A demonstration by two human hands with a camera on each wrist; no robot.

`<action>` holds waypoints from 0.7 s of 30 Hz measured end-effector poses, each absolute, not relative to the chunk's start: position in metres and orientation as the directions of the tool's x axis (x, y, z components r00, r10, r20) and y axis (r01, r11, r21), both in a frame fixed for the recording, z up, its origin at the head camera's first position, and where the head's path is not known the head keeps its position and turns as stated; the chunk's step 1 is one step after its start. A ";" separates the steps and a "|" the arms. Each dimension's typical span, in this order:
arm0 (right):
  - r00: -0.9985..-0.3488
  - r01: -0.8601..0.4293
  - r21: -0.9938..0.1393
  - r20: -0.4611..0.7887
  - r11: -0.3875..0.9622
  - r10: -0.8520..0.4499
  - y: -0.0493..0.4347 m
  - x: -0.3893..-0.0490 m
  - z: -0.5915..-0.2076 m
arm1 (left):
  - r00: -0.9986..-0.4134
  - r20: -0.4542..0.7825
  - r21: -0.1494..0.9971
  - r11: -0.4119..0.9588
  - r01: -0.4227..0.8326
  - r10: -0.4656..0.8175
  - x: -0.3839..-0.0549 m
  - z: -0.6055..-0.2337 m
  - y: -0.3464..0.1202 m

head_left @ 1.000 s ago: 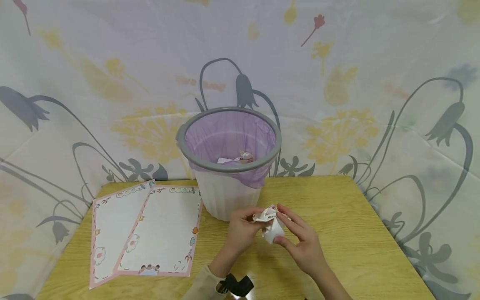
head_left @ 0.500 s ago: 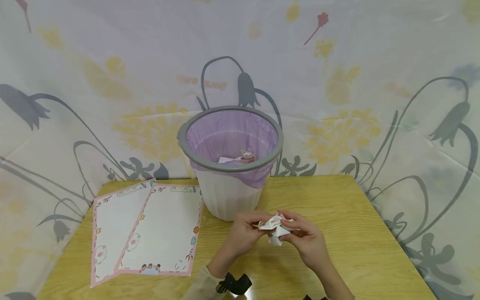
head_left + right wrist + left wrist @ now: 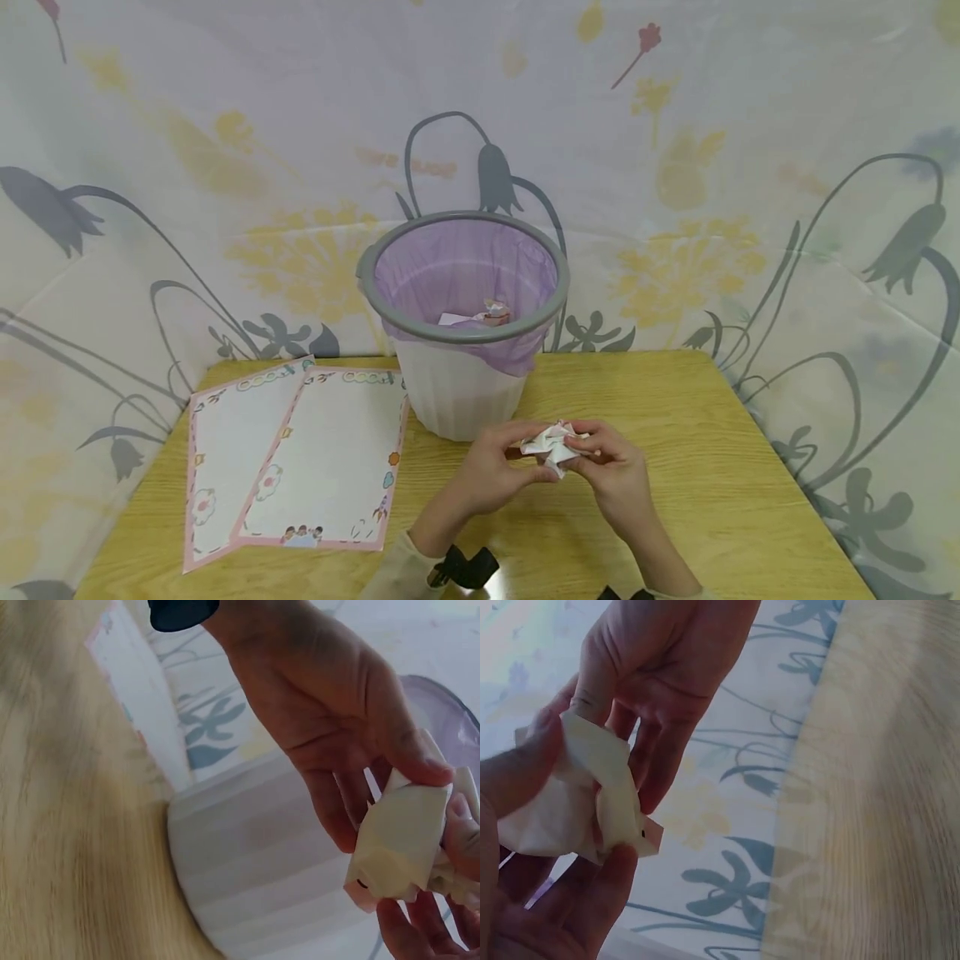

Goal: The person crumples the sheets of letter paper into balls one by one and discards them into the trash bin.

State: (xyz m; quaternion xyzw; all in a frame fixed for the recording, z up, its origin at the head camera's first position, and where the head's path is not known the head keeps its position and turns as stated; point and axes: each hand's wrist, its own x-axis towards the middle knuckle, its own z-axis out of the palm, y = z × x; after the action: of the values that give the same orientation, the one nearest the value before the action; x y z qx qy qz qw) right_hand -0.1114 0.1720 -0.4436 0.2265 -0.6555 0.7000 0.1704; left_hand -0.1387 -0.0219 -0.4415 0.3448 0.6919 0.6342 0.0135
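Crumpled paper (image 3: pixel 553 446) held above the counter (image 3: pixel 697 475), just nearer the wearer than the bin (image 3: pixel 457 392). Left hand (image 3: pixel 491 473) and right hand (image 3: pixel 618 475) both pinch it, fingers and thumbs bent round the folds from either side. Bin white, grey-rimmed, upright; purple liner (image 3: pixel 512 357) folded over the rim, scraps (image 3: pixel 495 313) inside. Two pink-bordered sheets (image 3: pixel 330 458) flat on the counter, left of the bin, one overlapping the other. Floral cloth (image 3: pixel 675 167) behind.
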 end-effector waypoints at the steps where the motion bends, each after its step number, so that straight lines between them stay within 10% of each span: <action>1: -0.842 -0.532 -0.843 0.537 -0.084 -0.055 0.171 -0.111 -0.444 | -0.770 0.426 0.883 -0.035 0.467 0.475 -0.138 -0.441 -0.021; 16: -0.869 -0.493 -0.870 0.490 -0.022 0.069 0.163 -0.112 -0.442 | -0.814 0.524 0.845 -0.032 0.534 0.249 -0.127 -0.417 -0.010; 21: -0.923 -0.372 -0.928 0.367 -0.025 0.114 0.167 -0.111 -0.439 | -0.711 0.661 0.732 0.000 0.681 0.240 -0.138 -0.442 -0.010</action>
State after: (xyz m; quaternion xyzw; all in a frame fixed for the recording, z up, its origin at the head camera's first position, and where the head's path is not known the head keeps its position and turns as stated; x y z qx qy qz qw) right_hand -0.1108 0.1665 -0.4394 0.0955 -0.6767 0.7096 0.1712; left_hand -0.1380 -0.0096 -0.4420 0.3364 0.6847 0.6218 -0.1772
